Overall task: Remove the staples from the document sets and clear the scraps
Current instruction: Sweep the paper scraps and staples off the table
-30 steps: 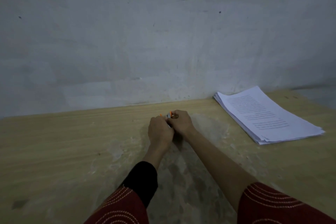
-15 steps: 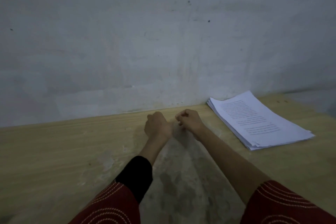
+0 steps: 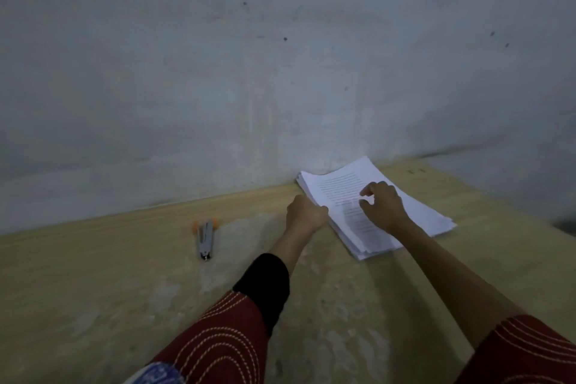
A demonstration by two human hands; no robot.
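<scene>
A small silver metal staple remover with orange grips (image 3: 205, 238) lay alone on the pale wooden table (image 3: 93, 259), at about nine o'clock from the hands and well apart from them. Next came the left hand (image 3: 307, 213), its knuckles up and its fingers curled in against the near-left edge of the thick stack of white printed document sheets (image 3: 430, 218). Whether those fingers had caught any pages could not be told, since the back of the hand hid them. The stack sat at about two o'clock on the table, its far corner close to the grey wall (image 3: 280, 72). The right hand (image 3: 383, 207) rested on the top page, its fingers loosely bent, tips on the paper, holding nothing that showed.

The sheets looked light and limp, likely to slide over one another and to crease if pulled by one corner. A set would probably lift best from that left edge, thumb underneath, with the other palm steadying the pile. No staples could be made out.
</scene>
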